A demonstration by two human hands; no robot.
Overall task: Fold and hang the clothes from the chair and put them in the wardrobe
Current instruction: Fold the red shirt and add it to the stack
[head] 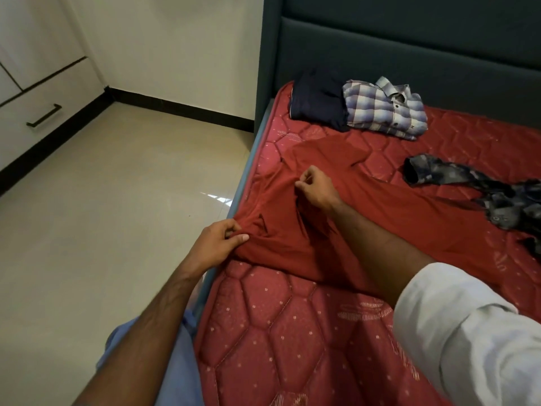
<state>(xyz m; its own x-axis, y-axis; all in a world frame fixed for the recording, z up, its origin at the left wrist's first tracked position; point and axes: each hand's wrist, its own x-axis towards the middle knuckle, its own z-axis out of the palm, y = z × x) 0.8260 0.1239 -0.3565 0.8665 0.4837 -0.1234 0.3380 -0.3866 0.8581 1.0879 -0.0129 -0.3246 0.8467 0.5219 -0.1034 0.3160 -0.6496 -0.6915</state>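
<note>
A dark red shirt (pixel 336 230) lies spread across the red quilted mattress (pixel 272 332), close to its left edge. My left hand (pixel 218 243) pinches a bunched fold of the shirt at that edge. My right hand (pixel 317 189) pinches the cloth farther in, near the shirt's middle. A folded navy garment (pixel 317 102) and a folded blue-and-white plaid shirt (pixel 386 109) sit side by side by the headboard. A crumpled grey patterned garment (pixel 480 191) lies unfolded at the right.
A dark teal padded headboard (pixel 409 45) runs behind the mattress. White cabinet drawers with a black handle (pixel 44 115) stand at the far left. Beige tiled floor (pixel 117 200) lies left of the bed. No chair shows.
</note>
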